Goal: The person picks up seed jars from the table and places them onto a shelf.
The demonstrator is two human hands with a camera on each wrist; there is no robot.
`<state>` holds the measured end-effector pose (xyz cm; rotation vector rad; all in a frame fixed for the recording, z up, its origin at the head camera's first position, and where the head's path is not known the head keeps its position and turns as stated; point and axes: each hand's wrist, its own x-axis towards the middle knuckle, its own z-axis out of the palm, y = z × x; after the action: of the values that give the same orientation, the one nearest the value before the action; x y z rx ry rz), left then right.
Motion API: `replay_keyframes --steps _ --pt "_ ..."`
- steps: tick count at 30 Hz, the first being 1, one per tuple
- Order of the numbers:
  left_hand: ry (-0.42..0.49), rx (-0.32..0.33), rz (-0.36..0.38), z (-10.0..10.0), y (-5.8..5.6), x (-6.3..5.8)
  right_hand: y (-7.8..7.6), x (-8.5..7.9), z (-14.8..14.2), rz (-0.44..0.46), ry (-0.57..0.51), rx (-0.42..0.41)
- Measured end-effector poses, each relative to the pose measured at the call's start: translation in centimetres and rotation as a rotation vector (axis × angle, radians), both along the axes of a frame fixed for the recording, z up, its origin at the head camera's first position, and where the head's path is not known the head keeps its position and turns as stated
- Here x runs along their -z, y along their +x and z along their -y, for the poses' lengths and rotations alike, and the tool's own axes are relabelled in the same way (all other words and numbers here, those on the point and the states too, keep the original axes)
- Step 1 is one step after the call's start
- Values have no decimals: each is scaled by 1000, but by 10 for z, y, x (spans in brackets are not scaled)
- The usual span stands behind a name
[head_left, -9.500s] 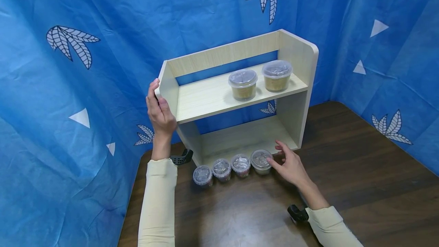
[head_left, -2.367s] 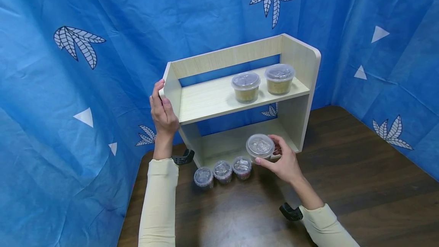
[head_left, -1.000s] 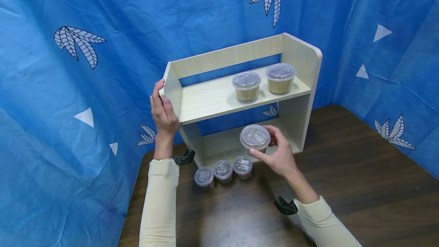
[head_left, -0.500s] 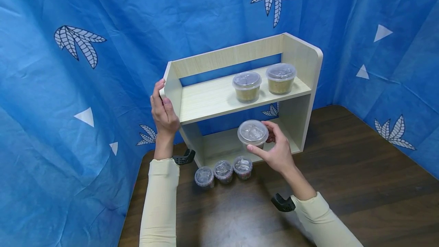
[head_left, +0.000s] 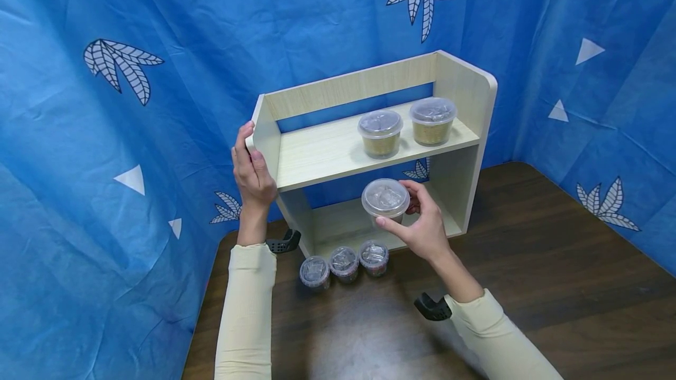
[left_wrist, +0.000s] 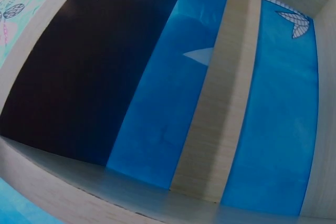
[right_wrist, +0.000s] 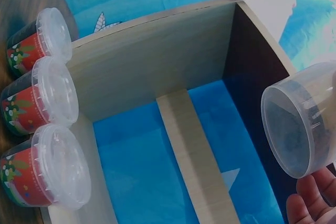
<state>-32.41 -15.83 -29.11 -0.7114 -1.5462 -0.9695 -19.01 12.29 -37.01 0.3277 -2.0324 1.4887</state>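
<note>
A clear lidded tub (head_left: 384, 199) sits at the ten o'clock side of the right hand (head_left: 422, 228), pinched between thumb and fingers, raised before the lower opening of the shelf unit (head_left: 317, 151). The upper board runs across its twelve o'clock; on it stand a near yellow-filled tub (head_left: 380, 141) at twelve and a far yellow-filled tub (head_left: 432, 128) at one. Three small cups line the table (head_left: 359, 327) towards seven: the right cup (head_left: 374, 255), the middle cup (head_left: 344, 263) and the left cup (head_left: 314, 272). Towards nine, the left hand (head_left: 252, 175) rests against the side panel, fingers mostly straight.
</note>
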Motion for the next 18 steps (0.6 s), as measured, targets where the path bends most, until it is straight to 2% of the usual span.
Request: replay_keyframes --steps 7,12,15,18 --pt "-2 -6 -9 0 0 0 -11 6 -2 -66 -7 -6" --pt "-6 -12 -10 0 0 0 -10 3 -1 -47 -9 5" --pt "-6 -11 -12 0 0 0 -9 -3 2 -39 -12 13" --pt "-6 -12 -11 0 0 1 0 -18 7 -43 -14 12"
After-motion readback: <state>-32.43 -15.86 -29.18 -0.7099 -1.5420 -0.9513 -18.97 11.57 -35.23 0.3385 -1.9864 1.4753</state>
